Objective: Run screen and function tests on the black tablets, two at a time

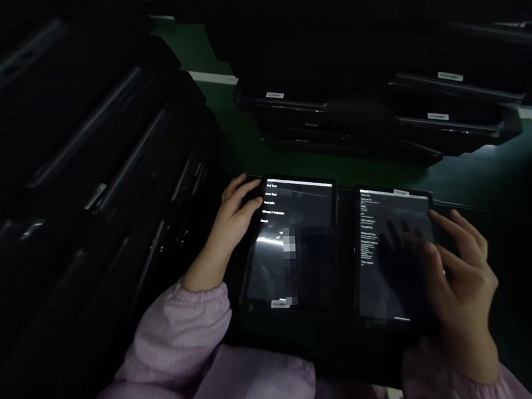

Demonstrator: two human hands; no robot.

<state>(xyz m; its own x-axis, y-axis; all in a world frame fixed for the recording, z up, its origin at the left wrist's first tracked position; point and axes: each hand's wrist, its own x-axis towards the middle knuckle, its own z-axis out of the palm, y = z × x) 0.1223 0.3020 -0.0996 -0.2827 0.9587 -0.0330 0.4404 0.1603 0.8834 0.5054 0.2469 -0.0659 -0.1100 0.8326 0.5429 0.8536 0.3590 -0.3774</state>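
Nearest: pale pink sleeves (184,338) at bottom edge. Right hand (461,276) open, fingers spread, hovering over the right edge of the right tablet (392,256); contact cannot be told. Left hand (232,221) loosely curled, fingertips on the upper left corner of the left tablet (294,242). Both screens show lit menu text, side by side. Farther: green surface (246,141), stacked dark trays (376,106). Left: dark racks (92,172).
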